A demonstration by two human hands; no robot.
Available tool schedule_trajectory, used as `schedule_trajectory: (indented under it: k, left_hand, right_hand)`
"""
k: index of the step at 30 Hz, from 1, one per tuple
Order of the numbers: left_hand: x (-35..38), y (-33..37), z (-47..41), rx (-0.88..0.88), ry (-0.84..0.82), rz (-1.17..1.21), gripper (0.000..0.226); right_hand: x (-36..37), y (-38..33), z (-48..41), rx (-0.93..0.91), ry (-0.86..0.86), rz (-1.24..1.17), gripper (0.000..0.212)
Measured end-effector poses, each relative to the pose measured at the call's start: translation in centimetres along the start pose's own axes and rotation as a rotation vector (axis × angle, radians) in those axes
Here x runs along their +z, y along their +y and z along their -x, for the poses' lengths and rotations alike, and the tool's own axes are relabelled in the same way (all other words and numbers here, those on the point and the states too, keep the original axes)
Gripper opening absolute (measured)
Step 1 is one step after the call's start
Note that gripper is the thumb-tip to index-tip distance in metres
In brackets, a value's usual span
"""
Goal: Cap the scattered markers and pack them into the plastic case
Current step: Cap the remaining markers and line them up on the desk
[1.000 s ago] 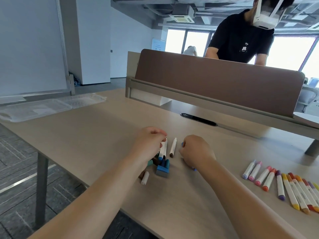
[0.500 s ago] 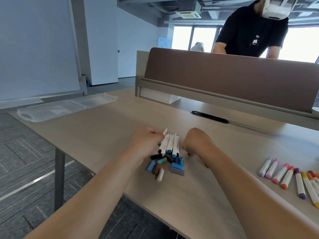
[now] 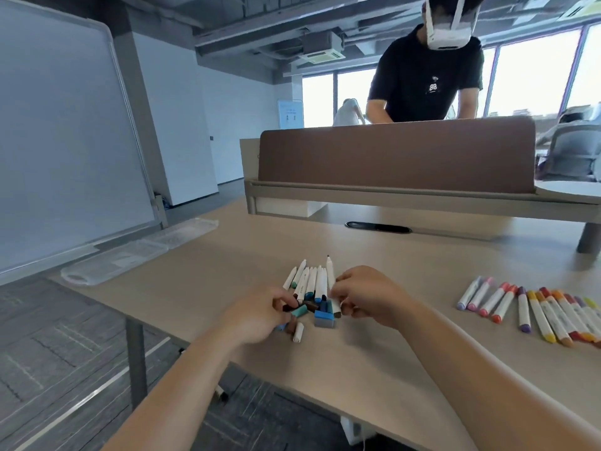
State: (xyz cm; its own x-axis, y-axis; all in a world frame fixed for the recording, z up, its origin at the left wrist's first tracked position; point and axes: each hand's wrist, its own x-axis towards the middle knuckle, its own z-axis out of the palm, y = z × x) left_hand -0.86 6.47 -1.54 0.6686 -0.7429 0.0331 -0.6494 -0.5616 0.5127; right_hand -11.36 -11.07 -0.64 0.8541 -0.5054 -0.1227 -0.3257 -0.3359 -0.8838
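Marker (image 3: 330, 275) pinched in right fingers (image 3: 342, 287) | left fingers (image 3: 280, 298) pinching dark cap (image 3: 290, 307)

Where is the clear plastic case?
In the head view, the plastic case lies at the far left edge of the table, beside the whiteboard.

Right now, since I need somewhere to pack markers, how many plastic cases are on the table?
1: the clear plastic case lies open at the table's far left edge.
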Motion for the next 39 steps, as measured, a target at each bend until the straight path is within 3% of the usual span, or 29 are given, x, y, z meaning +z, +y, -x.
schedule_trajectory:
  k: [14,23,27,39]
  left_hand:
    - [0.4,-0.9,-0.2,0.081,-0.038,-0.168,0.036]
    - [0.9,-1.1,-1.6,0.059,0.092,-0.058,0.021]
    - [1.3,-0.7,-2.5,0.041,0.178,-0.061,0.016]
    - [3.5,0.9,-4.4,0.158,0.158,-0.343,0.022]
  right_hand:
    - [0.8,0.4,0.2,-0.026,-0.029,-0.046,0.009]
    - [0.7,0.2,-0.4,-0.045,0.051,0.025,0.019]
    - [0.7,0.2,-0.7,-0.064,0.083,0.046,0.011]
    - [0.2,0.8,-2.0,-0.06,0.13,0.073,0.013]
